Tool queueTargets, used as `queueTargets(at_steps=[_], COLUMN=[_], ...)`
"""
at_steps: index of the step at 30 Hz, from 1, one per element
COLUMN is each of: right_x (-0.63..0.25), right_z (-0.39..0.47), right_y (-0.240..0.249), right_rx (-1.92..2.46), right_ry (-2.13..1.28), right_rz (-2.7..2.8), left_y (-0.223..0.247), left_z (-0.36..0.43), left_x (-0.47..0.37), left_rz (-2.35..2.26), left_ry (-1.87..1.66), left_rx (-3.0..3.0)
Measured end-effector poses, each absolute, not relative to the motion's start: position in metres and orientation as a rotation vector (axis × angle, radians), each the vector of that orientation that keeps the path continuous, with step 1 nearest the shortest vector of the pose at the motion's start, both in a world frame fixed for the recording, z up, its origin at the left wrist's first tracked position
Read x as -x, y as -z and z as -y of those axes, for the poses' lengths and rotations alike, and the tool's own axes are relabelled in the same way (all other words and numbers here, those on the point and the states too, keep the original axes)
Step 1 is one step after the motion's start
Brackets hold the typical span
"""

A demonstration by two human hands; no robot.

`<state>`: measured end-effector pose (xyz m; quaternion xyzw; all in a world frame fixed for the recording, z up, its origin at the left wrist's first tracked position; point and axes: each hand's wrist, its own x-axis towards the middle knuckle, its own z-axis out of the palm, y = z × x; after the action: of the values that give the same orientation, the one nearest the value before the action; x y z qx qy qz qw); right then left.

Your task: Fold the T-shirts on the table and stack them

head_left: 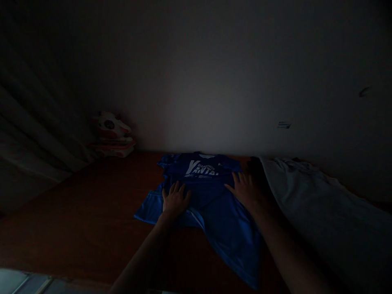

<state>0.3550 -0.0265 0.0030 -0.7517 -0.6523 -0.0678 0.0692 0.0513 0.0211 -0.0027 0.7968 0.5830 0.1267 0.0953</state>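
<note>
A blue shirt (pixel 208 200) with white lettering lies on the reddish-brown wooden surface (pixel 92 228), its neckline towards the wall. The lower part is uneven, with one corner stretching down towards the front right and another sticking out at the left. My left hand (pixel 175 200) rests on the shirt's left side, fingers spread. On the right side of the cloth, near the sleeve, lies my right hand (pixel 245 190), also with its fingers apart. Neither hand grips the fabric.
A grey cloth (pixel 312 200) is spread at the right, beside something dark. At the back left corner stands a white and red toy-like object (pixel 113 132). A curtain (pixel 33 110) hangs at the left, and a pale wall (pixel 208 81) rises behind.
</note>
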Motion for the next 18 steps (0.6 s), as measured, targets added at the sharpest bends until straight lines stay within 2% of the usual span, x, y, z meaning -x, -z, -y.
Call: queueTargets(at_steps=[2, 5, 9, 14, 18], right_x=[-0.343, -0.324, -0.312, -0.315, -0.331], right_z=[0.015, 0.013, 0.058, 0.161, 0.198], right_y=[-0.009, -0.017, -0.024, -0.019, -0.009], right_rx=[2.242, 2.167, 2.0, 1.688, 1.769], right_ry=[0.325, 0.286, 0.199, -0.304, -0.392], right_rz=[1.971, 2.078, 2.018, 2.087, 2.085], left_y=[0.005, 0.007, -0.003, -0.024, -0.032], left_z=[-0.026, -0.035, -0.043, -0.031, -0.014], left_x=[-0.06, -0.062, -0.032, 0.045, 0.095], left_rz=[-1.799, -1.821, -1.644, -1.53, -1.433], left_ry=[-0.473, -0.732, -0.92, -0.758, -0.41], left_rx=[-2.289, -2.131, -1.958, -2.188, -2.419])
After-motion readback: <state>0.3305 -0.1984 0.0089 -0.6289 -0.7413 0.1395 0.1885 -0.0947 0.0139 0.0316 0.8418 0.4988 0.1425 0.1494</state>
